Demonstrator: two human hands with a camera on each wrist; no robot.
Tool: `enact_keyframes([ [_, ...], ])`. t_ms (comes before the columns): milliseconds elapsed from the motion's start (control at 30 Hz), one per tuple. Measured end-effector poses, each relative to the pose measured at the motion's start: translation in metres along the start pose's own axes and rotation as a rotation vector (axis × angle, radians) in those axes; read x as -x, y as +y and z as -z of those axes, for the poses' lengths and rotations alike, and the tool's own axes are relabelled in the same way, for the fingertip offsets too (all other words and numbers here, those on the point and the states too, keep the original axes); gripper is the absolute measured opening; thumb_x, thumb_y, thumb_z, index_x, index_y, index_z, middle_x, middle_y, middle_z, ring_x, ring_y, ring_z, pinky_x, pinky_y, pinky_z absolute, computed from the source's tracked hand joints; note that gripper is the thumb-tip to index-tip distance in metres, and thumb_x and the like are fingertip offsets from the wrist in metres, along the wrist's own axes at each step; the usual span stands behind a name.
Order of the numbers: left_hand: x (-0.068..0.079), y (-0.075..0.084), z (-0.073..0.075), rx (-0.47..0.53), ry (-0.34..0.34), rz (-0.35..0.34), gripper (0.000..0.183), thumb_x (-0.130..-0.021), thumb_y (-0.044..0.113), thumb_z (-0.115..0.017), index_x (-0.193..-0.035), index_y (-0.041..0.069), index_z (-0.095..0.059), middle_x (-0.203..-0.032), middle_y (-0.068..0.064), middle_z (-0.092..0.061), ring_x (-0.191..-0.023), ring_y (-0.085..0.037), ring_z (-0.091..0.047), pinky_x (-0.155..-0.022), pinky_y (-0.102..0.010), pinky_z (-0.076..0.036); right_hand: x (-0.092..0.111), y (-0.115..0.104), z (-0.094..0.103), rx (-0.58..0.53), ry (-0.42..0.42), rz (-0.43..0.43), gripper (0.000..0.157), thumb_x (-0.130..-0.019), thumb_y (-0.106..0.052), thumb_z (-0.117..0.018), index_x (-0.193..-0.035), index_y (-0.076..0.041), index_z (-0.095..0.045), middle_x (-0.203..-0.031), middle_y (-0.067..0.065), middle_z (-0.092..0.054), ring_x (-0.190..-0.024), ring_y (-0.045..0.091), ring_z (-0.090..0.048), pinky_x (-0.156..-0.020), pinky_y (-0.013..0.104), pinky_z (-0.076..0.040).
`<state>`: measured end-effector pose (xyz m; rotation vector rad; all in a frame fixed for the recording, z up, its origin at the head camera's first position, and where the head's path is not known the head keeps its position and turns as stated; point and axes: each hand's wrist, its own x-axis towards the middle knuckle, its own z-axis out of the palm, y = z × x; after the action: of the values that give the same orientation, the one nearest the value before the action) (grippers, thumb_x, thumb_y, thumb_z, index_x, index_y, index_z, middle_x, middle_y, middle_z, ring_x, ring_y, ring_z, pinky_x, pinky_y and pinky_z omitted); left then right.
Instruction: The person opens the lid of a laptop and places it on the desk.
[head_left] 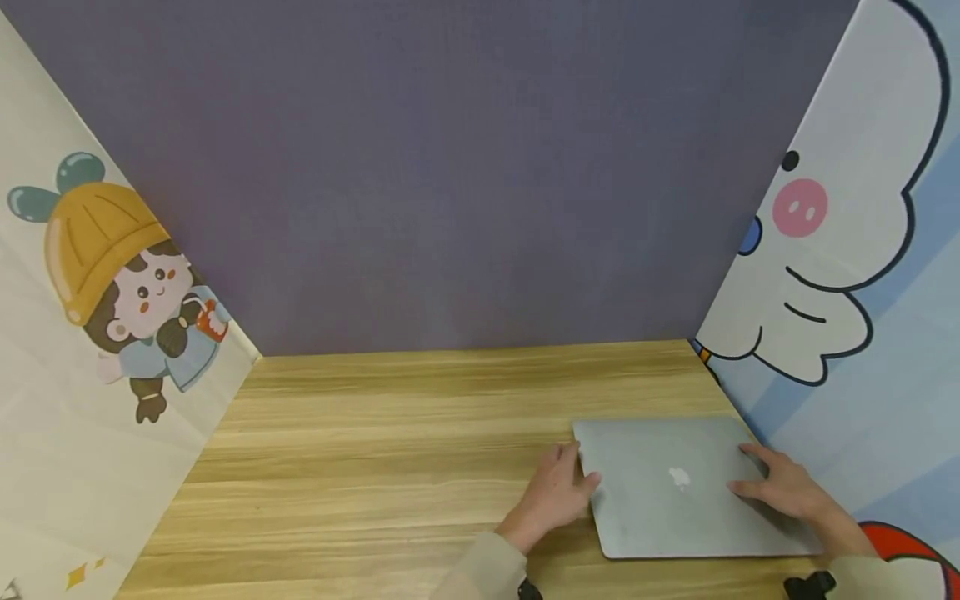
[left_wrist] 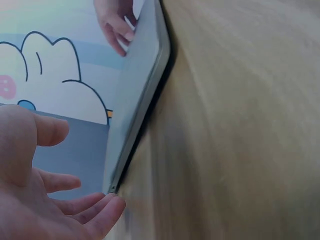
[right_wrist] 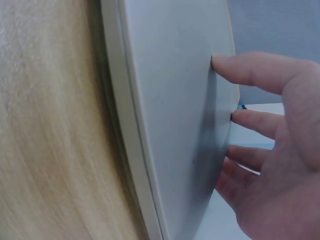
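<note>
– A left sleeve (head_left: 483,571) and a right sleeve (head_left: 862,577), bottom edge. And the hands?
– Left hand (head_left: 551,492) and right hand (head_left: 791,487) flank one closed laptop (head_left: 667,521), lower right of the frame, probably to control both sides
– Fingers?
– Spread wide on both; the right thumb touches the laptop, the left's contact I can't tell
– Count?
– Two sleeves, two hands, one laptop

A closed silver laptop (head_left: 667,508) lies flat at the tabletop's (head_left: 375,458) right.
</note>
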<state>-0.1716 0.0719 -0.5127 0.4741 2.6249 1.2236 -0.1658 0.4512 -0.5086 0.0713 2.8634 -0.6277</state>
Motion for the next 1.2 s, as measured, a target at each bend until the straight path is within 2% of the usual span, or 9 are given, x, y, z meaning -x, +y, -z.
enact_keyframes([
  [200,-0.004,0.001,-0.013,-0.012,-0.009,0.026,0.066,-0.093,0.046,-0.054,-0.146,0.012,-0.036,-0.14,-0.014,-0.041,-0.129,-0.027,-0.04,-0.102,-0.04,-0.04,-0.003,0.002,0.0,-0.015,-0.013,-0.015,0.091,-0.082,-0.05,-0.068,-0.133,0.017,-0.034,-0.128,0.05,-0.03,-0.114,0.065,-0.032,-0.088,0.068,-0.036],
  [433,-0.01,0.008,-0.019,-0.136,0.023,-0.014,0.063,-0.092,0.043,-0.056,-0.142,0.006,-0.043,-0.131,-0.014,-0.048,-0.124,-0.026,-0.042,-0.099,-0.034,-0.041,-0.005,0.006,0.0,-0.02,-0.016,-0.012,0.09,-0.083,-0.049,-0.068,-0.134,0.017,-0.033,-0.129,0.05,-0.029,-0.115,0.065,-0.031,-0.089,0.068,-0.035],
  [600,-0.015,0.01,-0.023,-0.199,0.019,-0.038,0.062,-0.09,0.043,-0.057,-0.138,0.005,-0.047,-0.129,-0.012,-0.049,-0.122,-0.023,-0.041,-0.099,-0.031,-0.041,-0.007,0.009,-0.001,-0.025,-0.018,-0.011,0.09,-0.084,-0.049,-0.067,-0.134,0.017,-0.033,-0.13,0.05,-0.028,-0.115,0.065,-0.031,-0.089,0.068,-0.035],
  [733,-0.018,0.009,-0.026,-0.221,0.022,-0.041,0.063,-0.089,0.042,-0.06,-0.136,0.003,-0.048,-0.128,-0.01,-0.047,-0.12,-0.021,-0.041,-0.097,-0.028,-0.042,-0.01,0.01,-0.004,-0.029,0.031,0.025,0.086,-0.083,-0.044,-0.07,-0.131,0.019,-0.037,-0.128,0.049,-0.033,-0.114,0.064,-0.034,-0.088,0.067,-0.036],
  [933,-0.022,0.005,-0.029,-0.247,0.038,-0.005,0.065,-0.086,0.041,-0.065,-0.134,0.0,-0.049,-0.13,-0.014,-0.045,-0.123,-0.023,-0.041,-0.099,-0.03,-0.041,-0.017,0.009,-0.011,-0.027,0.119,0.109,0.078,-0.079,-0.038,-0.075,-0.122,0.021,-0.047,-0.119,0.045,-0.047,-0.11,0.06,-0.043,-0.086,0.063,-0.041],
  [1200,-0.027,0.012,-0.03,-0.271,0.036,0.005,0.075,-0.078,0.037,-0.075,-0.136,-0.002,-0.047,-0.131,-0.016,-0.043,-0.123,-0.023,-0.039,-0.098,-0.028,-0.041,-0.02,0.01,-0.009,-0.03,0.127,0.089,0.08,-0.079,-0.041,-0.074,-0.121,0.022,-0.048,-0.121,0.045,-0.045,-0.11,0.06,-0.042,-0.086,0.064,-0.04],
])
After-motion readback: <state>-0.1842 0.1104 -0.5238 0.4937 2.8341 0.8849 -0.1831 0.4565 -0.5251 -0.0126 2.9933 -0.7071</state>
